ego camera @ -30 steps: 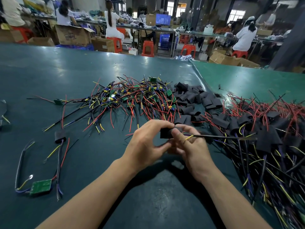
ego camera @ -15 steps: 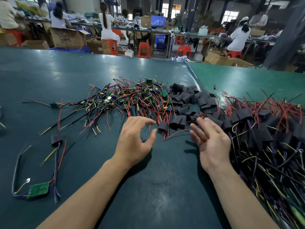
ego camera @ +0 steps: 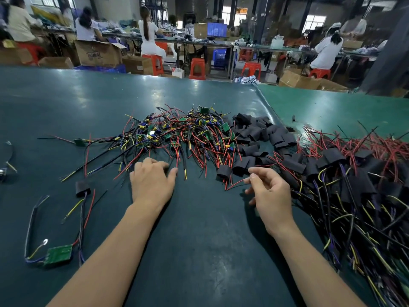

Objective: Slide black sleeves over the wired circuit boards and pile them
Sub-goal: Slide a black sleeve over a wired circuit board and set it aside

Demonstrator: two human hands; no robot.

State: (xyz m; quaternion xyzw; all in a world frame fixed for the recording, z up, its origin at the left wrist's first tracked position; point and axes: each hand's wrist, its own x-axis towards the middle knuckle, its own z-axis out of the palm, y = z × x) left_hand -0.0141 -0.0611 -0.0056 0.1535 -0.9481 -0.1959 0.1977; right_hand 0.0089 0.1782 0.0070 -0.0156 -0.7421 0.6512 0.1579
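— Where are the boards and the sleeves right now?

— The bare wired circuit boards [ego camera: 177,134] lie in a tangle at the middle of the worktop [ego camera: 66,103], red, black and yellow leads fanning toward me. Just to their right sits the heap of empty black sleeves [ego camera: 261,134], touching the tangle's edge. Further right, the pile of sleeved boards [ego camera: 354,173] spreads along the worktop's right side, wires trailing down toward me.

— And your grips?

— My left hand [ego camera: 152,182] is palm down at the near edge of the tangle, fingers bent at the wire ends; I can't tell whether they have closed on any lead. My right hand [ego camera: 270,191] hovers just left of the sleeved pile, fingers loosely curled, thumb and forefinger close together. A thin red lead runs right by those fingertips, but whether I'm pinching it I can't tell.

— Anything between your hands?

— One sleeved board [ego camera: 223,172] lies there on the worktop, near the sleeve heap, untouched.

— And on your left?

— A green board [ego camera: 58,254] with its wires lies well apart near the left edge, with a single sleeved piece [ego camera: 82,188] beyond it. Past the worktop, people sit on red stools [ego camera: 197,68] among cardboard boxes [ego camera: 98,53].
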